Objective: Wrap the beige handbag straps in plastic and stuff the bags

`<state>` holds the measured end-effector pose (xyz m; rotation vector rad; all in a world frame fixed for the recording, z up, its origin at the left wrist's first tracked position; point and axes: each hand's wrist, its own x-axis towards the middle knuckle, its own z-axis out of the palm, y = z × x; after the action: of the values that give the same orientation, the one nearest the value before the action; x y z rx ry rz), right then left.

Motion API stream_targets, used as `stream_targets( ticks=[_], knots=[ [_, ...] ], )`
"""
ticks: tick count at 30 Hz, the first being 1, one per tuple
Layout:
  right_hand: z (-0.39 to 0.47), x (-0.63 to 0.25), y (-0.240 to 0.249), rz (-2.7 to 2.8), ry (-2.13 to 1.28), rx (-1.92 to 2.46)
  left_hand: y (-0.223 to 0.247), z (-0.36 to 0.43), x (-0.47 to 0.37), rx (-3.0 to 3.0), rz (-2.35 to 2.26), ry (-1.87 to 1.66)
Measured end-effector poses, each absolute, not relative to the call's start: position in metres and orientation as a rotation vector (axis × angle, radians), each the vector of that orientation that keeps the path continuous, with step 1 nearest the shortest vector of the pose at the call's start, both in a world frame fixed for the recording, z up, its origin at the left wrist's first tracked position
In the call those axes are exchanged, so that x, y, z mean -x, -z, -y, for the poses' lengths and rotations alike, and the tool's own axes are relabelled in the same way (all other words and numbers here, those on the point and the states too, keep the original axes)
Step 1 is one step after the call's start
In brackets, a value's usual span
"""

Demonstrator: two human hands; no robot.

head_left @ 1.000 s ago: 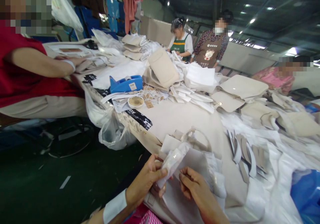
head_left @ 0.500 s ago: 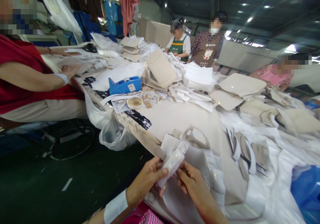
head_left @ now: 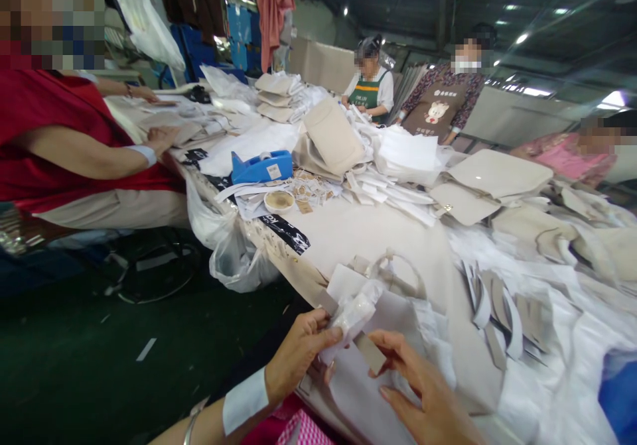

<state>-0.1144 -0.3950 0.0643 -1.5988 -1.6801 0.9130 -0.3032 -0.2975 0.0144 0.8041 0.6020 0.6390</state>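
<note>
My left hand (head_left: 306, 345) is closed round a narrow bundle wrapped in clear and white plastic (head_left: 354, 316), thumb on top. A small beige flap (head_left: 371, 353) sticks out at the bundle's right side. My right hand (head_left: 415, 382) is at that flap, its fingertips at the far edge and its thumb apart below. Under both hands lies a light bag piece (head_left: 381, 329) with a beige looped handle (head_left: 398, 262) beyond it. Whether the flap is joined to the bundle I cannot tell.
A blue tape dispenser (head_left: 263, 166), a small round bowl (head_left: 279, 200) and tags on strings (head_left: 311, 190) lie farther up the table. Beige bags (head_left: 333, 136) and cut strips (head_left: 495, 306) are heaped around. A co-worker in red (head_left: 74, 133) sits at left; others stand beyond.
My right hand has gone from a pinch beside the bundle to spread fingers, slightly to the right. The beige flap now shows. My left hand keeps its hold; the whole view has shifted slightly.
</note>
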Motion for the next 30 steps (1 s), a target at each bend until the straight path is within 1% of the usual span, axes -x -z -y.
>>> stream_targets(
  ticks=[5,7,8,11,14,18,22,27,30],
  knots=[
    [0.369,0.134,-0.080,1.961,-0.188,1.386,-0.021,0.298,0.302,-0.801,-0.609,-0.687],
    [0.354,0.143,-0.085,2.008,0.017,1.316,-0.026,0.300,0.299,-0.803,-0.618,-0.724],
    [0.346,0.146,-0.086,2.044,0.061,1.280,-0.028,0.301,0.298,-0.819,-0.646,-0.732],
    [0.328,0.151,-0.081,2.154,0.005,1.213,-0.030,0.304,0.294,-0.906,-0.788,-0.716],
    [0.318,0.150,-0.073,2.180,-0.186,1.335,-0.029,0.306,0.292,-1.014,-0.856,-0.732],
    [0.314,0.147,-0.074,2.168,-0.414,1.466,-0.030,0.307,0.296,-1.081,-0.818,-0.763],
    [0.311,0.149,-0.081,2.175,-0.460,1.481,-0.031,0.309,0.301,-1.093,-0.757,-0.702],
    [0.307,0.152,-0.085,2.213,-0.447,1.522,-0.028,0.311,0.296,-1.120,-0.811,-0.714],
    [0.307,0.153,-0.086,2.175,-0.518,1.574,-0.027,0.312,0.292,-1.097,-0.813,-0.723]
  ],
)
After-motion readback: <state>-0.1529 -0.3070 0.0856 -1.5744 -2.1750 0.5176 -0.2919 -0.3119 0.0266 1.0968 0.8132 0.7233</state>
